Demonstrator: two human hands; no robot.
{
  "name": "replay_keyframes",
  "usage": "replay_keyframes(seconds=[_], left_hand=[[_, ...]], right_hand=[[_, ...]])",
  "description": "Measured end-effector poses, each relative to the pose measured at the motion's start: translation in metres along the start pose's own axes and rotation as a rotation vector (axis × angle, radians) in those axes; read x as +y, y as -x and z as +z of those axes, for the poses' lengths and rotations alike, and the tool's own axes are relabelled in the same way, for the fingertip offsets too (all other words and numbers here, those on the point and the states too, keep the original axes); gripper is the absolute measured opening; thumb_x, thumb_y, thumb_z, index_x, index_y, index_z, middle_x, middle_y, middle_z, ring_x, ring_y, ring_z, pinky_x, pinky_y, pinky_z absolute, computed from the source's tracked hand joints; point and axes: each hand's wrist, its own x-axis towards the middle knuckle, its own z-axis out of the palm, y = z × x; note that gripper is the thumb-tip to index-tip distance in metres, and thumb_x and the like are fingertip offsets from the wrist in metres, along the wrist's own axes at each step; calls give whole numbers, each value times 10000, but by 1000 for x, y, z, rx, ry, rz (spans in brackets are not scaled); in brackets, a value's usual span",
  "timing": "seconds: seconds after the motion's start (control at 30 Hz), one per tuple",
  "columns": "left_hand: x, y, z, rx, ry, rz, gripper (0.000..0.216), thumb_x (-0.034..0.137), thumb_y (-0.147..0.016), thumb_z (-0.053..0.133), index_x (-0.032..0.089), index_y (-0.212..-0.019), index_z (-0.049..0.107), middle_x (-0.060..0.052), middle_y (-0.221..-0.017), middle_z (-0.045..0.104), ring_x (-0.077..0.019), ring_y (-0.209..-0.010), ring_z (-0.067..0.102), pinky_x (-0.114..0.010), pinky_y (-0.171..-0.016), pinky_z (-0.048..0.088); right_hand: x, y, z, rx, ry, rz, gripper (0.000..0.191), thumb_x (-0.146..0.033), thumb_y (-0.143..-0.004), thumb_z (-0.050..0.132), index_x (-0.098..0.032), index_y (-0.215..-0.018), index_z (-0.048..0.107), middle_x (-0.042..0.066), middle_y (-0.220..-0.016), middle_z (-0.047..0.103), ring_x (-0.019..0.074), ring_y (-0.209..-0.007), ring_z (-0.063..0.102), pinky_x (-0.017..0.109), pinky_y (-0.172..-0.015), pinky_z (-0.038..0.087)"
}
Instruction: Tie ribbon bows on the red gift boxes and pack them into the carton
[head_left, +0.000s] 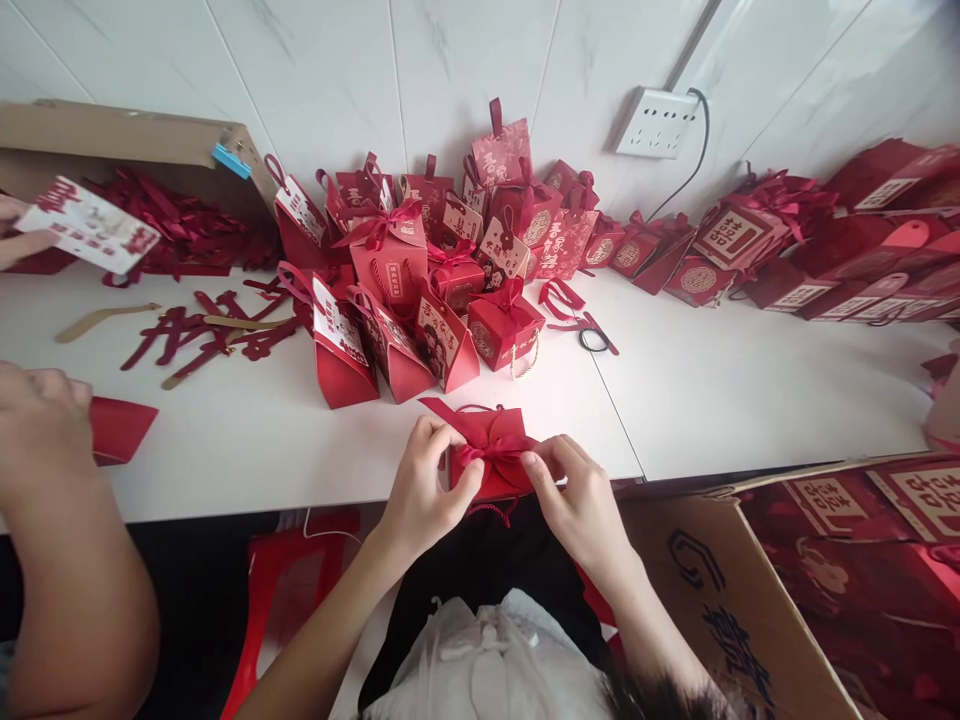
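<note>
A small red gift box [480,478] lies at the front edge of the white table [735,400]. A red ribbon bow [491,450] sits on top of it. My left hand [426,490] is closed, thumb and fingers pinching the bow's left loop. My right hand [577,505] is closed too, pinching the ribbon's right side. Both hands rest against the box.
Several finished red boxes [420,290] with tags and bows crowd the table's middle, and more [825,250] line the right wall. Loose ribbons [202,335] lie left. Another person's arm [52,520] holds red card at far left. Open cartons [750,600] stand below right.
</note>
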Motion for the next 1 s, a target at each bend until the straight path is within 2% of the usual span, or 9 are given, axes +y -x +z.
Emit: replay_keyframes(seconds=[0.1, 0.2, 0.4, 0.5, 0.63, 0.73, 0.83, 0.9, 1.0], left_hand=[[2, -2, -1, -33, 2, -52, 172, 286, -839, 492, 183, -701, 494, -4, -755, 439, -123, -680, 474, -243, -641, 443], [0, -2, 0, -38, 1, -67, 202, 278, -868, 463, 186, -690, 492, -2, -746, 440, -120, -680, 481, -237, -637, 441], [-6, -3, -4, -41, -19, -25, 216, 235, -870, 453, 187, -659, 435, -2, -742, 436, -116, -677, 469, -237, -650, 431], [-9, -4, -6, -51, -5, -20, 235, 225, -873, 441, 191, -646, 394, 6, -720, 419, -109, -646, 449, -231, -633, 425], [-14, -4, -4, -35, 14, -1, 246, 211, -881, 417, 193, -643, 360, 9, -710, 405, -103, -632, 439, -221, -610, 415], [-18, -2, 2, 37, 17, 6, 235, 204, -879, 415, 194, -650, 362, 5, -725, 407, -104, -641, 441, -218, -591, 408], [-22, 1, 7, 123, 27, -15, 246, 206, -881, 407, 196, -641, 351, 4, -723, 396, -103, -627, 431, -217, -557, 396], [-23, 2, 6, 109, 37, -38, 254, 213, -884, 406, 196, -637, 351, 6, -720, 397, -102, -623, 433, -219, -559, 398], [-21, 0, -1, 101, 9, -8, 190, 230, -861, 450, 197, -681, 397, 4, -739, 421, -118, -673, 457, -246, -632, 428]], right_hand=[[-4, -2, 3, -50, -19, 97, 340, -432, -885, 463, -195, -643, 486, -8, -603, 512, 108, -508, 434, 237, -499, 370], [-4, -5, 6, -95, -79, 179, 312, -408, -855, 512, -192, -630, 491, -11, -613, 527, 110, -531, 448, 235, -528, 374], [6, -11, 4, -225, -246, 260, 257, -402, -848, 508, -193, -699, 499, 2, -691, 564, 132, -629, 498, 246, -599, 397], [10, -13, 4, -246, -290, 242, 248, -402, -870, 464, -196, -733, 471, 5, -719, 547, 131, -635, 487, 247, -592, 393], [16, -14, 6, -229, -312, 185, 248, -386, -889, 422, -206, -719, 412, -20, -662, 474, 114, -575, 426, 238, -543, 368], [22, -12, 7, -203, -343, 163, 255, -380, -895, 417, -209, -706, 398, -30, -633, 449, 108, -553, 417, 231, -527, 366], [26, -11, 6, -189, -374, 163, 274, -400, -890, 430, -208, -696, 407, -24, -631, 468, 110, -555, 450, 231, -525, 388], [26, -12, 2, -188, -357, 170, 280, -425, -874, 466, -203, -705, 437, -11, -654, 502, 120, -584, 494, 236, -543, 414], [22, -16, -10, -64, -245, 115, 261, -455, -839, 532, -200, -791, 507, 16, -746, 553, 147, -691, 548, 265, -636, 455]])
